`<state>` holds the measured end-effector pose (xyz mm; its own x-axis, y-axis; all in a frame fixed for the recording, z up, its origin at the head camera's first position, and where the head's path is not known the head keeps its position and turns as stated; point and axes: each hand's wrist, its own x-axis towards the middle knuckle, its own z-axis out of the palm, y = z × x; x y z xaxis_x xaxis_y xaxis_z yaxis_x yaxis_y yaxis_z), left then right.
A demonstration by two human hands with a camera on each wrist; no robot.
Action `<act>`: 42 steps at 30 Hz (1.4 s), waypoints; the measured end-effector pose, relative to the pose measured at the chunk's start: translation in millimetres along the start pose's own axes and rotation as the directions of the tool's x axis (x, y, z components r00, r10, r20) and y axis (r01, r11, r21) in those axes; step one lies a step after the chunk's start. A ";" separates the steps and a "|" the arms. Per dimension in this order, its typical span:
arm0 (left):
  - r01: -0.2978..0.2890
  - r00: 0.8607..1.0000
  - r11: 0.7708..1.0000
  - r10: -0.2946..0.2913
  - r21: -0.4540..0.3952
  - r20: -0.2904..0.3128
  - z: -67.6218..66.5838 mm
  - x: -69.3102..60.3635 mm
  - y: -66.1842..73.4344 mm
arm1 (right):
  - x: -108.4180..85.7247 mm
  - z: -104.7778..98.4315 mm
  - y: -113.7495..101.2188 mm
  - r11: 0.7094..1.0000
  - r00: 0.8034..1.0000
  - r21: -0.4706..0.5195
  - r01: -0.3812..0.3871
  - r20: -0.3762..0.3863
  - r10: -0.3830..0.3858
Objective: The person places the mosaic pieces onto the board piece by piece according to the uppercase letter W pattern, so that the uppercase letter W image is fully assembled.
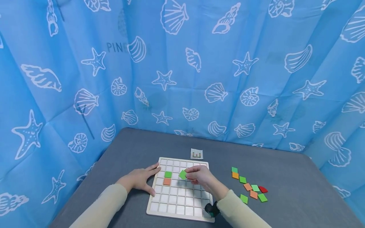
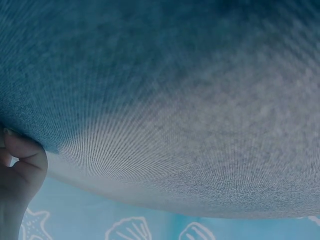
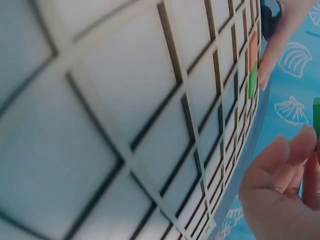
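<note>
r hand [image 1: 201, 177] pinches green tile [image 1: 182, 174] over white grid board [image 1: 173, 199]; l hand [image 1: 139, 179], thumb spread wide, touches board's l edge; green piece [image 1: 168, 174] & orange piece [image 1: 167, 181] sit in adjacent cells; loose tiles [image 1: 242, 180] lie on grey surface [image 1: 299, 190] to r

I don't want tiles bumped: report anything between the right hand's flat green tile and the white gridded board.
Nothing visible stands between that flat green tile and the white gridded board. A green square and an orange square lie on the board, left of the right hand.
</note>
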<state>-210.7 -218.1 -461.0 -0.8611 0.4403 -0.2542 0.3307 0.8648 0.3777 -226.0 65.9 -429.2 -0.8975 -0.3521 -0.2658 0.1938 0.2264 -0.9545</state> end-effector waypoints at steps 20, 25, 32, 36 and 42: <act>0.017 1.000 1.000 -0.017 0.024 -0.007 0.3 -0.4 3.5 | 3.9 19.7 3.3 0.992 0.999 -0.125 -0.034 -0.006 0.034; 0.035 0.999 0.999 -0.034 0.028 -0.009 -0.2 0.5 4.0 | 5.8 24.1 5.2 0.987 1.000 -0.156 -0.024 0.005 0.025; 0.015 1.000 1.000 -0.015 0.014 0.009 -0.5 1.6 -0.3 | 7.3 35.1 8.4 0.980 1.000 -0.198 0.002 0.027 0.003; 0.013 1.000 1.000 -0.013 0.017 0.001 0.4 3.3 -2.5 | 9.1 41.9 8.8 0.976 0.999 -0.216 -0.007 0.030 0.013; 0.035 0.999 0.999 -0.035 0.022 -0.002 3.1 5.3 -2.8 | 11.4 48.2 9.8 0.973 0.999 -0.229 -0.003 0.050 0.015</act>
<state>-215.0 -217.5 -466.2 -0.8730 0.4090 -0.2657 0.3082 0.8849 0.3492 -215.2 20.3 -448.0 -0.8737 -0.3934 -0.2860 0.1005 0.4294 -0.8975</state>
